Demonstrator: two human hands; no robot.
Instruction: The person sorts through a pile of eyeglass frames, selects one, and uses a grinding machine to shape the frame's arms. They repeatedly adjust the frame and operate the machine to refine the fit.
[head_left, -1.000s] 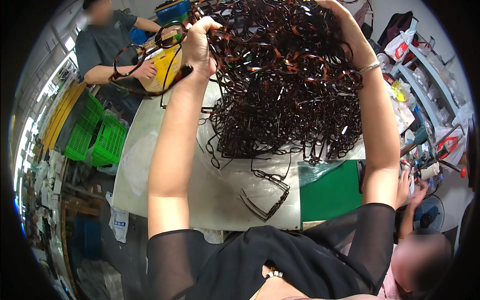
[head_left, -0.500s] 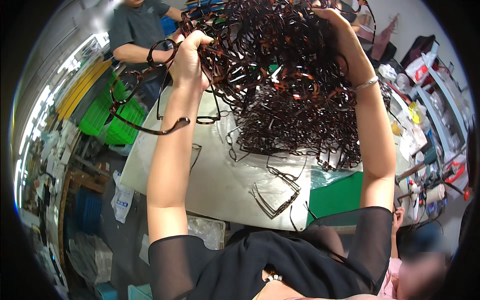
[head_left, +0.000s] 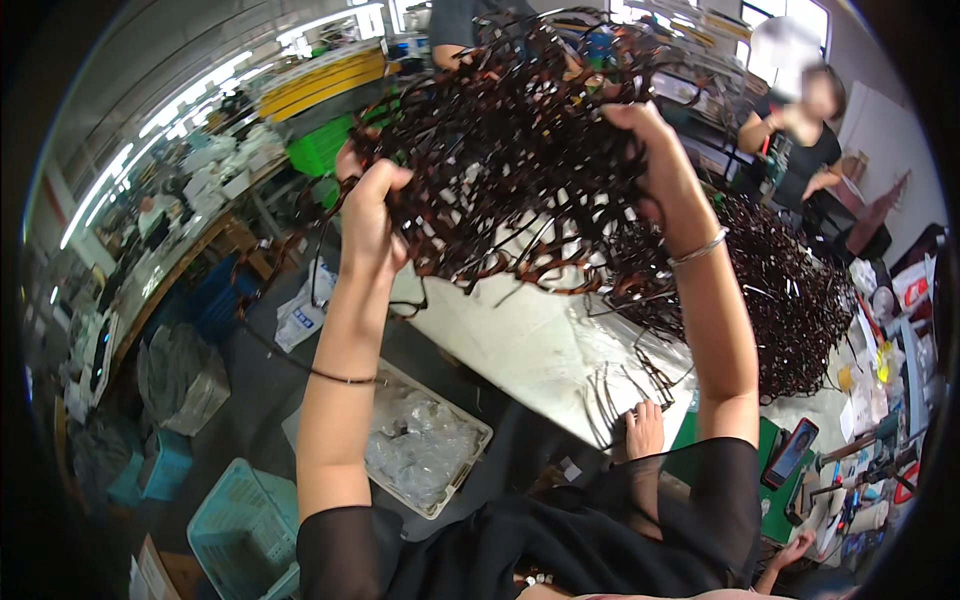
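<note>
A large tangled bundle of brown tortoiseshell eyeglass frames (head_left: 520, 180) is lifted in front of me between both hands. My left hand (head_left: 370, 215) is closed on its left side, thumb on the near side and the fingers partly hidden. On the other side my right hand (head_left: 662, 165) grips the bundle, with most of its fingers behind the frames. Some frames dangle beside my left wrist and forearm. Beyond my right forearm, a big heap of similar frames (head_left: 780, 300) lies on the pale table (head_left: 510, 335). Several loose frames (head_left: 615, 390) rest near the table's front edge.
A co-worker's hand (head_left: 645, 430) is on the table edge by a green mat (head_left: 688, 435) and a phone (head_left: 790, 452). Below stand a tray (head_left: 474, 458) of clear plastic bags and a turquoise basket (head_left: 212, 510). Another person (head_left: 800, 150) stands at the far right.
My view has turned left, bringing the tray and turquoise basket further in. The bundle, still in both hands, now hangs over the table's left end, away from the heap.
</note>
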